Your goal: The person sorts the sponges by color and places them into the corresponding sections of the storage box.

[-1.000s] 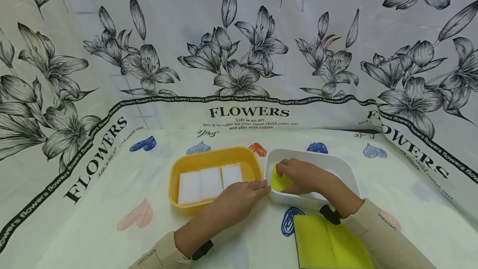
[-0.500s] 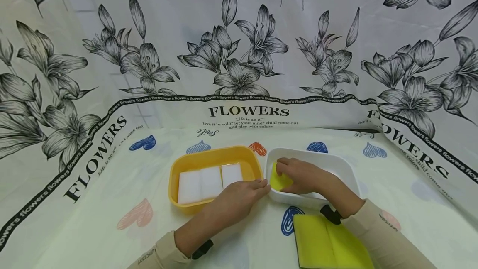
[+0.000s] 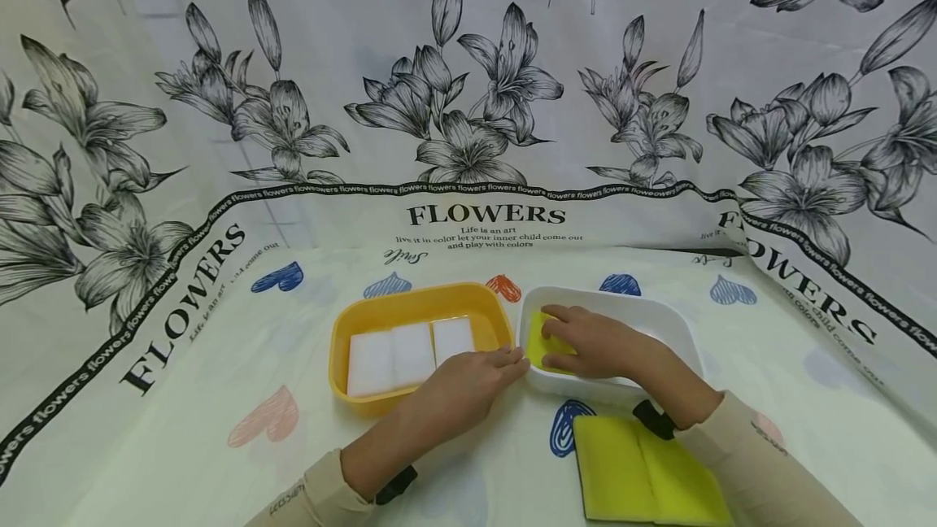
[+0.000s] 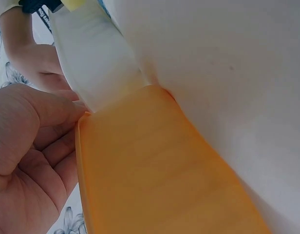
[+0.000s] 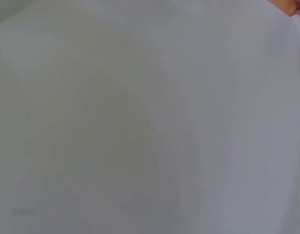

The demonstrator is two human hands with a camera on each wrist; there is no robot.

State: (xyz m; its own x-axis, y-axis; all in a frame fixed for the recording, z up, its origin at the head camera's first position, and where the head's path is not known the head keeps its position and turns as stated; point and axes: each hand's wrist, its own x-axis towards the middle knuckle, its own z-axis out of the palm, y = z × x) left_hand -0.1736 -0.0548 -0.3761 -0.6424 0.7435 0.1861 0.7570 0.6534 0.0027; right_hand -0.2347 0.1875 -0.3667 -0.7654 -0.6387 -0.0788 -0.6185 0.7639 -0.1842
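In the head view my left hand (image 3: 468,385) reaches across the front right of a yellow tub (image 3: 338,364), fingers extended, fingertips resting on the corner where it meets a white tub (image 3: 669,332). The left wrist view shows the thumb along the rim, with the orange-looking outer wall (image 4: 150,165) beside it. Inside the white tub, at its left end, lies a yellow sponge (image 3: 538,348). My right hand (image 3: 603,341) is over this sponge, fingers and thumb spread apart. In the right wrist view a blurred pale surface fills nearly everything.
Several white sponge blocks (image 3: 372,364) lie in a row in the yellow tub. Two yellow sponge pads (image 3: 618,474) lie side by side on the cloth before the white tub, partly under the right forearm. A flower-printed curtain (image 3: 468,63) hangs behind the table.
The right hand's fingers and thumb have loosened from the yellow sponge and spread. The sponge stays at the white tub's left end. My left hand keeps its place, and the head view shifts slightly.
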